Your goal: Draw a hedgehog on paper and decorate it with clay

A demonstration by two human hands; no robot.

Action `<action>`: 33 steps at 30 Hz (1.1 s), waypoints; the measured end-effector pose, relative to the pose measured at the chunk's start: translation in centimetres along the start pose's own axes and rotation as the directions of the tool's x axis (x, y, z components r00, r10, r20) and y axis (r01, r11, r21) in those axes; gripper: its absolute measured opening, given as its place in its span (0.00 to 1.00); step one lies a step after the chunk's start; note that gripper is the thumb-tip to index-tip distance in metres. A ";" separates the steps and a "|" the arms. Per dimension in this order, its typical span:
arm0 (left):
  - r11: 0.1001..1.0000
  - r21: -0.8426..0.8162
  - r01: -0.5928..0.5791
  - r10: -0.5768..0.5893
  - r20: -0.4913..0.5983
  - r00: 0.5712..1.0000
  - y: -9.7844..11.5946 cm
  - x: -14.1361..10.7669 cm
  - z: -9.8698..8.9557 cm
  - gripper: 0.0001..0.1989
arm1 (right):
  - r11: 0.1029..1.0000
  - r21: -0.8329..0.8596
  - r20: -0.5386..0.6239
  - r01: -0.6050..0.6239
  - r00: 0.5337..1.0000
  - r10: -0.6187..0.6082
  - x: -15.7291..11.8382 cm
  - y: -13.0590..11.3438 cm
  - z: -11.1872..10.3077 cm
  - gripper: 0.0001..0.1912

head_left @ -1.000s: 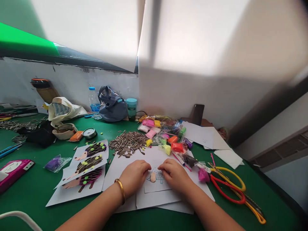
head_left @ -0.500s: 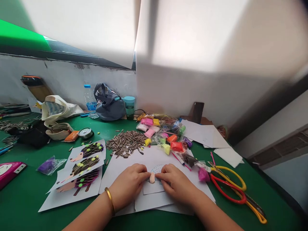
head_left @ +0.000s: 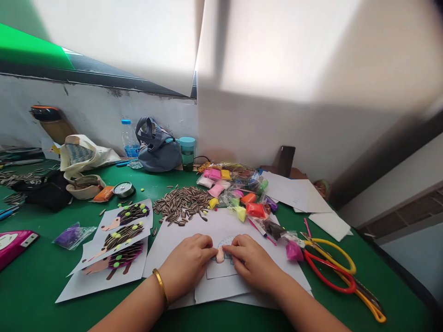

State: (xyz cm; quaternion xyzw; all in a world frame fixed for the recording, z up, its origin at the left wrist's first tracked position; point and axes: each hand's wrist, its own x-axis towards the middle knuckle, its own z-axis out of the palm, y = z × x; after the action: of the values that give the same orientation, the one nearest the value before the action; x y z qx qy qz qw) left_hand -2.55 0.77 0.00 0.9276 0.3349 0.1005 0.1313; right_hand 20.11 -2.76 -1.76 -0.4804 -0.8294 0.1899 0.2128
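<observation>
A small flat lump of peach modelling clay point(head_left: 220, 255) lies on a drawing in blue pen point(head_left: 226, 240), partly covered by my fingers. From the left, my left hand point(head_left: 188, 260) presses the clay's edge with closed fingertips. My right hand point(head_left: 254, 260) meets it from the other side, fingers curled and tips against the clay. Beneath the hands, the small drawing sheet point(head_left: 221, 273) rests on larger white paper point(head_left: 173, 258). To the left lie paper hedgehogs point(head_left: 126, 230) with seed spines and green clay dots. A heap of striped sunflower seeds point(head_left: 182, 203) sits just beyond the paper.
Bagged coloured clay point(head_left: 255, 210) crowds the table past my right hand. Scissors with red and yellow handles point(head_left: 332, 263) lie at the right. A pink box-like object point(head_left: 17, 246) is at the far left. Along the wall stand a blue-grey bag point(head_left: 159, 150), a bottle point(head_left: 129, 143) and a phone point(head_left: 286, 160).
Both hands stay at the peach clay with almost no movement. The whole view has shifted very slightly.
</observation>
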 end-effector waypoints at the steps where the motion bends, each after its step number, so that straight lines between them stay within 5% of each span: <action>1: 1.000 -0.001 0.001 -0.001 -0.001 1.000 0.0 0.0 0.0 0.15 | 1.000 -0.011 0.009 -0.003 1.000 0.003 0.0 0.0 0.1 0.23; 18: 1.000 -0.012 -0.004 0.004 -0.013 1.000 -0.2 0.2 0.0 0.12 | 0.994 -0.097 -0.004 -0.044 0.999 0.044 0.4 0.0 1.0 0.25; 26: 1.000 -0.023 0.016 -0.017 -0.028 0.999 -0.3 0.3 0.3 0.17 | 0.998 0.049 -0.062 -0.045 0.997 0.048 0.3 0.7 0.7 0.25; 33: 1.000 0.026 0.006 -0.005 -0.031 1.000 0.0 0.4 0.4 0.16 | 0.998 -0.046 -0.012 -0.040 0.999 0.039 0.3 0.3 1.0 0.26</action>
State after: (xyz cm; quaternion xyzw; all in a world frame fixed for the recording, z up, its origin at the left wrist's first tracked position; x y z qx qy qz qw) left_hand -2.08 0.94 -0.37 0.9267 0.3408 0.1101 0.1141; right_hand 19.67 -2.48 -2.66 -0.5024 -0.8228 0.1721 0.2023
